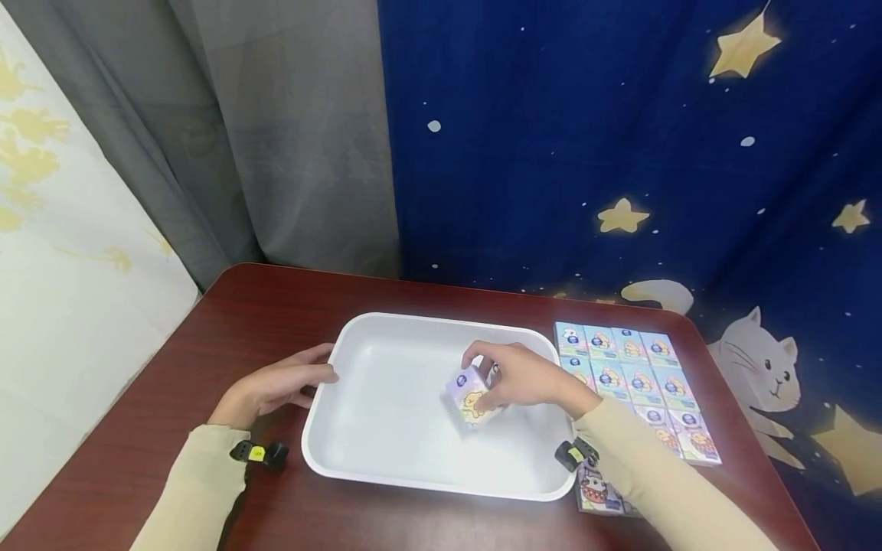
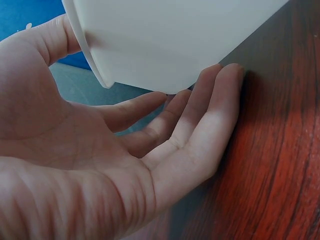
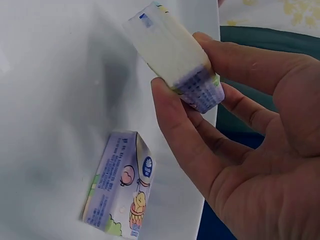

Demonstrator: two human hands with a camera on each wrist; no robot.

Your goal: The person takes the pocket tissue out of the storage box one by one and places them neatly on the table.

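Observation:
A white tray (image 1: 386, 459) lies on the table. My left hand (image 1: 285, 383) holds its left side, the thumb over the rim and the fingers bent against the outside wall and underside, as the left wrist view (image 2: 145, 145) shows. Over the tray, my right hand (image 1: 520, 375) pinches a small purple tissue pack (image 1: 468, 394) with a cartoon print between thumb and fingers. The held pack (image 3: 170, 50) is tilted in the right wrist view. A second purple tissue pack (image 3: 117, 185) rests in the tray below that hand, mostly hidden behind the fingers in the head view.
Rows of blue and purple tissue packs (image 1: 641, 379) lie to the right of the tray, some under the right forearm. The dark red wooden table (image 1: 276, 314) ends at grey (image 1: 310, 153) and blue curtains (image 1: 517, 191) behind.

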